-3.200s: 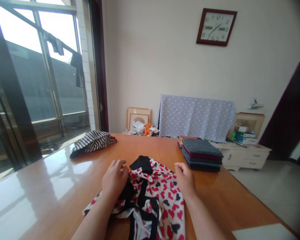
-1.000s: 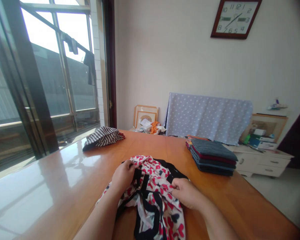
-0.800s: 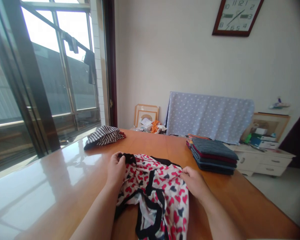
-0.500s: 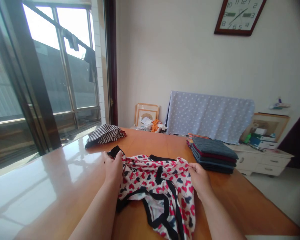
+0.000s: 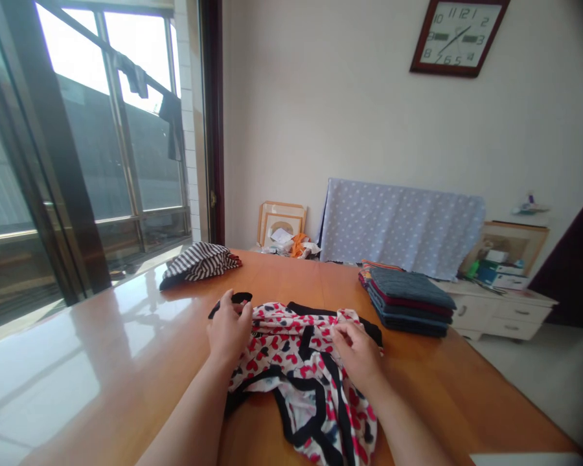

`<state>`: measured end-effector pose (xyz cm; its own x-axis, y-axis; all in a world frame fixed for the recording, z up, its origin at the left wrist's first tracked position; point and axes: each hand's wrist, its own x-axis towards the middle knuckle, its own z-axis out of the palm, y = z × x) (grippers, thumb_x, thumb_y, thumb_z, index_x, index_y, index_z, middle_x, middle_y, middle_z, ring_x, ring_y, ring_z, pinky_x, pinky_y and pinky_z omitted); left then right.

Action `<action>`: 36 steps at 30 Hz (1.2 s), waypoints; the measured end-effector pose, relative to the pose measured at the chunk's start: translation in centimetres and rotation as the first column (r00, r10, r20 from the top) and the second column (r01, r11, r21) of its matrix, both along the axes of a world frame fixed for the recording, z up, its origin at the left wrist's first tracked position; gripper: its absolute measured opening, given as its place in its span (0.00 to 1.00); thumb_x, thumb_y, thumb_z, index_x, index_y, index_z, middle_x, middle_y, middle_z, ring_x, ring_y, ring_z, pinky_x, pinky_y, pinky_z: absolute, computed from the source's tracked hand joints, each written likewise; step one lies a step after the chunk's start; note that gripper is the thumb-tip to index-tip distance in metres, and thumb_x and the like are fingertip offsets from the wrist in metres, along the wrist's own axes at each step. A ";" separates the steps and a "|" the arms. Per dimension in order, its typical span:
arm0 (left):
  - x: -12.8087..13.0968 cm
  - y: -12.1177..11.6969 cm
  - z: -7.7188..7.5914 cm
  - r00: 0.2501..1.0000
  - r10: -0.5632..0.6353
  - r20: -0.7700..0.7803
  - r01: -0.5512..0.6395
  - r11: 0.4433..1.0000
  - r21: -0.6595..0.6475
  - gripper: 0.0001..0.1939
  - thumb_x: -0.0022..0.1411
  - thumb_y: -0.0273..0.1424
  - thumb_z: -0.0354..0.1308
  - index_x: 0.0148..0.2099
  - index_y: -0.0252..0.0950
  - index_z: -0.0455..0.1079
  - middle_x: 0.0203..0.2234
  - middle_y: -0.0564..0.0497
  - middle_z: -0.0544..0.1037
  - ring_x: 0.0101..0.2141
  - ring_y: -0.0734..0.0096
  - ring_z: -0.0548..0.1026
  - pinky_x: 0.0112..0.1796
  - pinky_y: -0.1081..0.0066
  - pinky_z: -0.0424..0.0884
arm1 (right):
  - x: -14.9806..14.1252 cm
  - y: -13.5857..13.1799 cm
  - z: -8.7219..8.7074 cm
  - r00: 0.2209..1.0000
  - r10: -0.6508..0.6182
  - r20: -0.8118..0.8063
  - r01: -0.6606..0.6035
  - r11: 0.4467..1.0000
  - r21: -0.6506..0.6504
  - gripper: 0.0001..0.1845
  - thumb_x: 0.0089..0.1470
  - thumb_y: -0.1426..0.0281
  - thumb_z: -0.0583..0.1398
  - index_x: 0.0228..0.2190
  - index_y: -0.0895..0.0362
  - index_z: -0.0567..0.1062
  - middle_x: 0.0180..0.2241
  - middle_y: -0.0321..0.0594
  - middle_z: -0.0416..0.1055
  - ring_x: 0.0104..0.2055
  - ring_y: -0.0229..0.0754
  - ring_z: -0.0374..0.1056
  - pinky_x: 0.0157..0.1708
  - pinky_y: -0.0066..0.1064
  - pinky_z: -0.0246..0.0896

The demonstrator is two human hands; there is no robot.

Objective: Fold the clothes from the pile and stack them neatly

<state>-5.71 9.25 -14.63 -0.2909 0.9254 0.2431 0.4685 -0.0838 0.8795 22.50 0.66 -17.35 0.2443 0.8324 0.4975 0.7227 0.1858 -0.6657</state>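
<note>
Past the heart-print cloth (image 5: pixel 296 343), the left hand (image 5: pixel 228 330) could slide left along the wood table (image 5: pixel 102 362), with the striped cloth (image 5: pixel 199 265) far ahead. The right hand (image 5: pixel 358 356) can go right a little before the pile of folded clothes (image 5: pixel 408 301) gets in the way

Heart-print garment (image 5: pixel 304 382): thin soft cloth, faint sheen, matt black trim. Tabletop (image 5: pixel 102 349): smooth glossy varnished wood, bright glare. Folded stack (image 5: pixel 408 301), right of centre: matt, slightly rough cloth. Window frame (image 5: pixel 121 129), upper left: metal around smooth glass.
</note>
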 end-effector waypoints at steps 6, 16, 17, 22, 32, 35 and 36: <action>1.8 -0.2 -1.3 0.883 -0.103 -0.458 0.181 0.975 0.130 0.23 0.63 0.41 0.54 0.57 0.40 0.71 0.47 0.42 0.78 0.51 0.51 0.71 0.52 0.60 0.62 | 0.4 0.8 -1.0 0.999 -0.048 0.002 0.048 0.999 0.022 0.28 0.53 0.57 0.59 0.55 0.50 0.72 0.55 0.44 0.70 0.56 0.52 0.64 0.56 0.43 0.58; 2.6 0.0 -2.1 0.685 -0.277 -0.674 0.296 0.951 -0.089 0.12 0.62 0.36 0.51 0.35 0.42 0.75 0.42 0.45 0.80 0.52 0.50 0.70 0.53 0.55 0.58 | 0.1 0.7 -0.9 0.954 0.153 0.257 -0.079 0.957 -0.279 0.11 0.48 0.70 0.61 0.35 0.48 0.81 0.38 0.38 0.77 0.45 0.46 0.69 0.46 0.33 0.58; 2.5 -0.2 -1.6 0.690 -0.252 -0.679 0.254 0.962 -0.099 0.13 0.63 0.36 0.50 0.34 0.41 0.75 0.38 0.44 0.81 0.47 0.52 0.73 0.51 0.56 0.59 | 0.1 0.7 -0.8 0.958 0.184 0.220 -0.112 0.947 -0.303 0.07 0.49 0.70 0.61 0.30 0.51 0.80 0.33 0.37 0.76 0.40 0.44 0.69 0.42 0.31 0.58; 1.5 -1.0 -0.2 0.718 -0.213 -0.663 0.133 0.976 -0.170 0.25 0.67 0.44 0.39 0.31 0.39 0.73 0.32 0.44 0.81 0.37 0.54 0.76 0.45 0.58 0.61 | 0.4 -0.7 0.9 0.901 0.371 -0.226 -0.433 0.740 -0.514 0.19 0.54 0.53 0.60 0.26 0.56 0.75 0.20 0.33 0.69 0.21 0.34 0.61 0.23 0.25 0.51; 2.4 -2.1 -0.3 0.668 -0.214 -0.713 0.215 0.972 -0.090 0.23 0.64 0.50 0.45 0.42 0.42 0.75 0.40 0.44 0.79 0.42 0.56 0.74 0.44 0.62 0.60 | 5.0 -0.1 1.2 0.809 0.035 -0.586 -0.206 0.951 -0.229 0.26 0.53 0.47 0.57 0.38 0.57 0.75 0.24 0.37 0.73 0.19 0.34 0.61 0.19 0.25 0.49; 3.4 -2.2 -1.0 0.637 -0.280 -0.718 0.290 0.950 -0.113 0.28 0.58 0.56 0.52 0.47 0.41 0.75 0.44 0.42 0.76 0.44 0.53 0.73 0.41 0.64 0.62 | 7.0 1.1 -1.0 0.926 -0.217 -0.310 0.125 0.949 -0.289 0.27 0.47 0.50 0.62 0.40 0.57 0.76 0.34 0.46 0.77 0.32 0.45 0.71 0.28 0.30 0.59; 3.6 -2.1 -1.3 0.624 -0.297 -0.723 0.284 0.948 -0.145 0.27 0.56 0.54 0.54 0.46 0.40 0.75 0.43 0.41 0.76 0.43 0.52 0.73 0.40 0.64 0.62 | 7.4 1.4 -1.6 0.943 -0.262 -0.206 0.187 0.928 -0.324 0.27 0.44 0.52 0.64 0.41 0.56 0.76 0.38 0.48 0.77 0.36 0.48 0.72 0.30 0.32 0.60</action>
<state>-2.07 7.15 -15.90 0.2582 0.9357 0.2406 0.9089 -0.3197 0.2679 29.90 2.05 -18.90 0.5233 0.8406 0.1398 0.5324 -0.1944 -0.8238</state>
